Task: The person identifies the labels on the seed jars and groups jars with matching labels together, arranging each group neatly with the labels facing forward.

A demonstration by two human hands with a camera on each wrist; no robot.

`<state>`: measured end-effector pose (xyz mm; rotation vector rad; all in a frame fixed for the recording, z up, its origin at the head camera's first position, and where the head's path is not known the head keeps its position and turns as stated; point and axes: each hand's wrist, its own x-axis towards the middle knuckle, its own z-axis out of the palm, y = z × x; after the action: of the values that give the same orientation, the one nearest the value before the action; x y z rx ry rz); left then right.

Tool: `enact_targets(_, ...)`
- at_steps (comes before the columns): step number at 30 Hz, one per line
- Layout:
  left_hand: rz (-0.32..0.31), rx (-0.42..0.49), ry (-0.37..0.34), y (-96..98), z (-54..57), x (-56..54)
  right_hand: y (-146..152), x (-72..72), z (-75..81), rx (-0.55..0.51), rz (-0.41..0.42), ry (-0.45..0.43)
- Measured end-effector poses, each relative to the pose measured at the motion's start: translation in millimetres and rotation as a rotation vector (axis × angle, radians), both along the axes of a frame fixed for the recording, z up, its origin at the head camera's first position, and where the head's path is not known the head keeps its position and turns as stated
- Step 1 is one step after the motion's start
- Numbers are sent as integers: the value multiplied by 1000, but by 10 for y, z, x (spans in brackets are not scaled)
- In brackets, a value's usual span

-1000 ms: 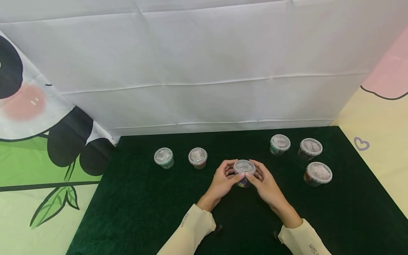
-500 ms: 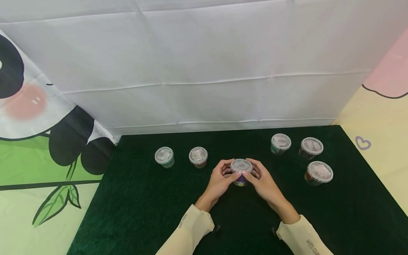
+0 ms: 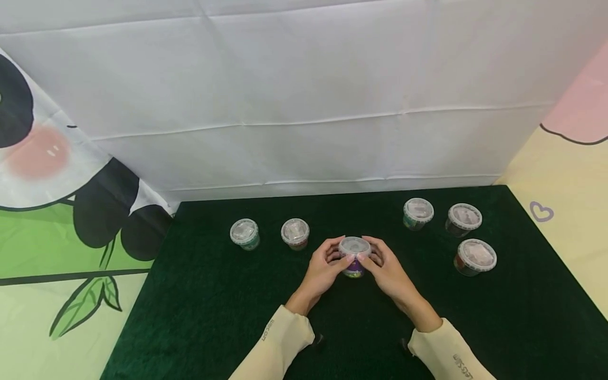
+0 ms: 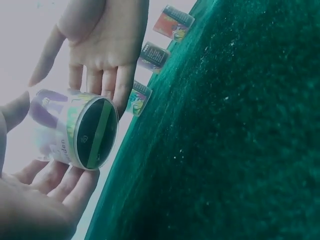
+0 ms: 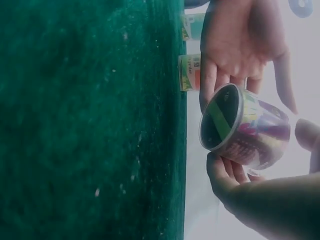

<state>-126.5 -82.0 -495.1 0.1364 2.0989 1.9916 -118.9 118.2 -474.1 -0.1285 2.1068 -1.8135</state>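
Note:
Between both hands is a small clear plastic tub (image 3: 353, 266) with a purple label and a clear lid (image 3: 354, 246). My left hand (image 3: 324, 270) grips its left side and my right hand (image 3: 386, 270) its right side. Both thumbs lie at the near side by the lid's rim, while the other fingers curve round the back. In the left wrist view the tub (image 4: 65, 127) shows a dark base with a green strip, held off the green cloth. The right wrist view shows the same tub (image 5: 250, 130) tilted, with lettering on its label.
Two lidded tubs, one teal (image 3: 245, 235) and one reddish (image 3: 295, 235), stand to the left on the green cloth (image 3: 214, 306). At the right stand a teal tub (image 3: 418, 214), a dark tub (image 3: 463, 220) and a red tub (image 3: 475, 257). A white sheet (image 3: 309, 105) hangs behind.
Both hands have shifted slightly left together with the purple tub, and more of its purple label shows. The other tubs stay where they were.

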Motion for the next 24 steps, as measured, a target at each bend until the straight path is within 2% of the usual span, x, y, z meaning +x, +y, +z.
enact_targets(8,-30,-37,-27,-39,-2,4,9,-8,-13,-3,17,25)
enact_targets(16,12,-45,-15,-28,-5,-5,-38,-18,-29,-12,4,8)
enact_targets(20,-23,-44,-39,-38,-11,-1,-34,-23,-27,-12,12,8)
enact_targets(24,-37,-43,-16,-44,-15,1,-32,-28,-27,-10,19,7)
